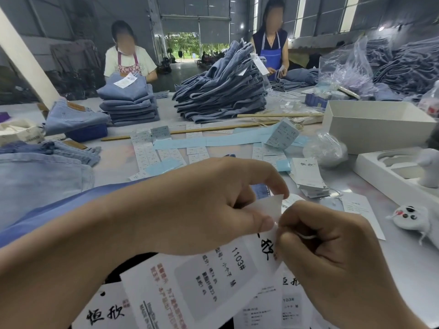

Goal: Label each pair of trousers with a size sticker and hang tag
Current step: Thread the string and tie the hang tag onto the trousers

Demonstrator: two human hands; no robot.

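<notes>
My left hand point(202, 207) pinches the top end of a white hang tag point(204, 276) printed "1103#" between thumb and fingers. My right hand point(332, 252) is curled at the same end of the tag and pinches a thin white string point(308, 236). More white hang tags point(104, 309) lie under the held one near the bottom edge. Light blue trousers point(40, 176) lie flat on the table at the left, partly hidden by my left forearm. Sheets of size stickers point(147, 153) and pale blue backing strips point(213, 141) cover the middle of the table.
A small stack of hang tags point(308, 176) lies right of centre. White boxes point(375, 124) and a white tray point(389, 172) stand at the right, with a small white plush toy point(413, 217). Stacks of folded jeans point(223, 89) stand farther back, where two people work.
</notes>
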